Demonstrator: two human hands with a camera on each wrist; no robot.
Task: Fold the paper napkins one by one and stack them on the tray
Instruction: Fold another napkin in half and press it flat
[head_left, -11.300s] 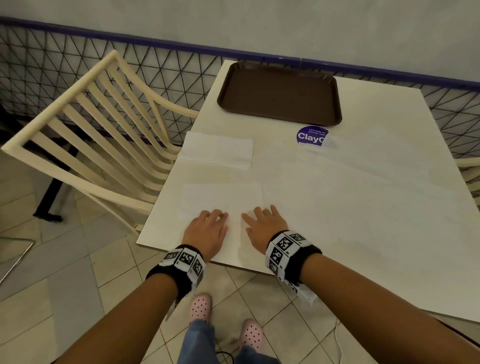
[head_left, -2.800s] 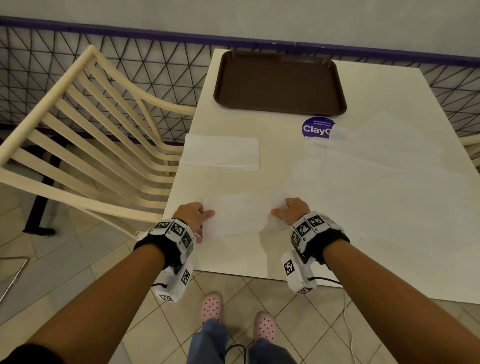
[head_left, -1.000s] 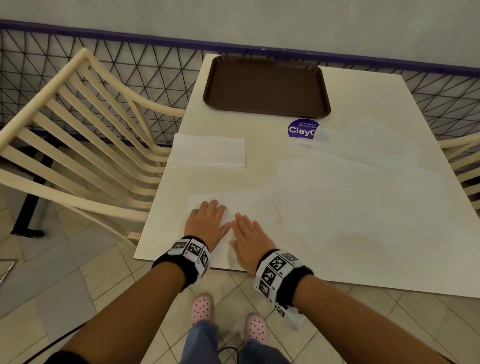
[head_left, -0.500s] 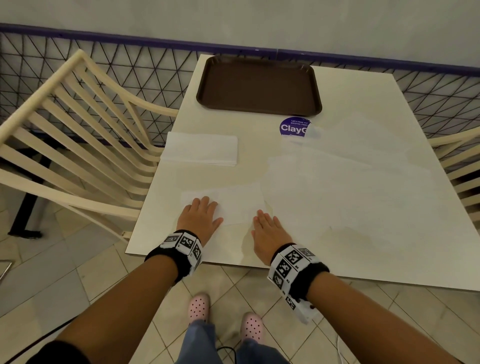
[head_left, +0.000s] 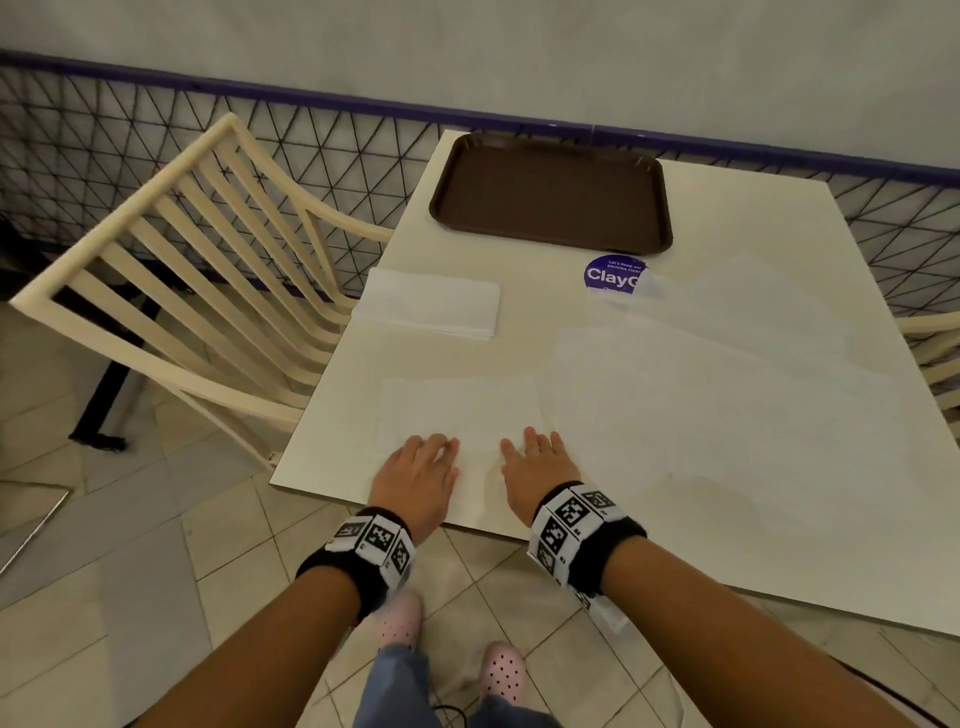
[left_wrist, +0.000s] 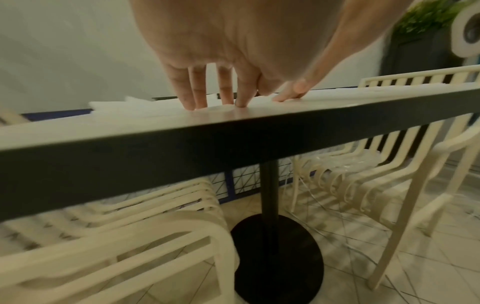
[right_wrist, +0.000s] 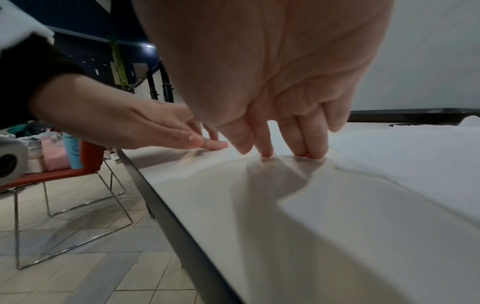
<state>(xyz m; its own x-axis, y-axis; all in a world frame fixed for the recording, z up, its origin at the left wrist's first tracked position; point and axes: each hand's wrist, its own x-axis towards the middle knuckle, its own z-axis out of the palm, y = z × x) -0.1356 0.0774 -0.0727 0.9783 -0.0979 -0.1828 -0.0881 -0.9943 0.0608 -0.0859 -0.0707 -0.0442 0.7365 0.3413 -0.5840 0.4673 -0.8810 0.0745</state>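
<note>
Napkin (head_left: 460, 410): white rect., flat, folded

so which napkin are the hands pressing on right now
The single folded napkin at the near table edge: the left hand and right hand press flat on its near edge. The napkin stack by the chair and the spread napkins lie untouched.

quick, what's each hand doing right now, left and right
Left hand: open, fingers flat on the folded napkin.
Right hand: open, fingertips pressing the same napkin.
</note>
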